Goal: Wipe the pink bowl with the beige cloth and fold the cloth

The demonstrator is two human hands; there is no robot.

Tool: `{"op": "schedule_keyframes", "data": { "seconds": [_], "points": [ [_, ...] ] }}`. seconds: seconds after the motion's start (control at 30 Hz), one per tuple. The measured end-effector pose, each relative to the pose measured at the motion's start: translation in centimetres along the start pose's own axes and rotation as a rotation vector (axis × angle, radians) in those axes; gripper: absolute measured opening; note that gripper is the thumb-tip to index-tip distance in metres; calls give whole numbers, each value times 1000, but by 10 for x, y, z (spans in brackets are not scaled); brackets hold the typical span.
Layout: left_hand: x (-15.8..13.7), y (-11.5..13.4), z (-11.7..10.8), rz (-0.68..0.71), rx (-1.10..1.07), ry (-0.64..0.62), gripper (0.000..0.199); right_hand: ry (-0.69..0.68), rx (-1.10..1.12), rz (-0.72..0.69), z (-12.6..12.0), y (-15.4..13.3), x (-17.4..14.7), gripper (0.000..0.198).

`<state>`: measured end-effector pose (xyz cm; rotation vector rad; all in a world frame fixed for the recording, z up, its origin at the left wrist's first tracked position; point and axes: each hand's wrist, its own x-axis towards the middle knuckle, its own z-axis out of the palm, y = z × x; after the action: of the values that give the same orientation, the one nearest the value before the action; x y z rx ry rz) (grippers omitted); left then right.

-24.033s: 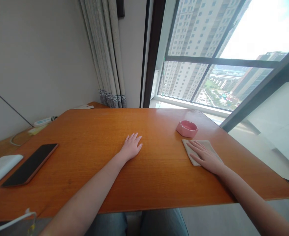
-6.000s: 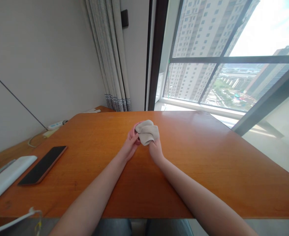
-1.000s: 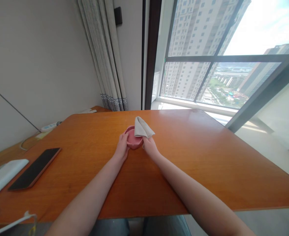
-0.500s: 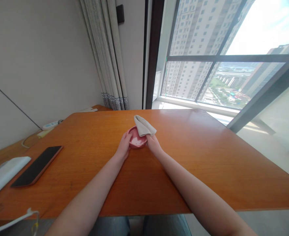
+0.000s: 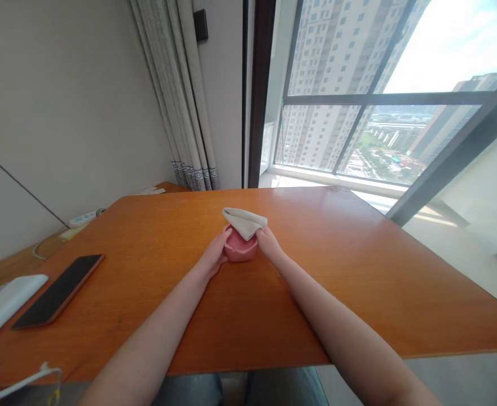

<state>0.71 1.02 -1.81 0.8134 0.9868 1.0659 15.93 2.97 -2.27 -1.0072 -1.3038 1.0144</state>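
A small pink bowl (image 5: 240, 252) is in the middle of the wooden table (image 5: 155, 237), its near side toward me. My left hand (image 5: 218, 251) grips the bowl's left rim, the thumb over the edge. A folded off-white cloth (image 5: 245, 221) covers the far part of the bowl's opening. My right hand (image 5: 268, 243) pinches the cloth at its right end, close by the bowl's right rim. The right fingertips are partly hidden by the cloth. Whether the bowl's base touches the table I cannot tell.
A dark flat phone-like slab (image 5: 60, 290) and a white object (image 5: 9, 307) lie at the left. A white cable (image 5: 23, 383) crosses the near left corner. A power strip (image 5: 83, 217) sits past the left edge. Curtain (image 5: 180, 101) and window stand beyond.
The bowl has tipped so that more of its near outer side shows. The cloth's far end has swung left and lower, lying flatter over the opening. Both hands keep their hold.
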Motion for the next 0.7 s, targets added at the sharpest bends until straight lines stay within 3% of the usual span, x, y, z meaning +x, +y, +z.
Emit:
{"op": "schedule_keyframes", "data": {
  "seconds": [0.27,0.43,0.57,0.7],
  "points": [
    [7,0,-5,234,-185,131,42,106,20,7,32,-2,-21,42],
    [3,-3,-4,69,-105,0,55,175,30,-21,22,-7,-15,44],
    [-3,1,-3,-29,-140,-151,52,127,18,14,4,-9,-5,41],
    [-3,5,-2,-1,-178,-79,47,62,-15,40,5,-9,-5,37]
  ]
}}
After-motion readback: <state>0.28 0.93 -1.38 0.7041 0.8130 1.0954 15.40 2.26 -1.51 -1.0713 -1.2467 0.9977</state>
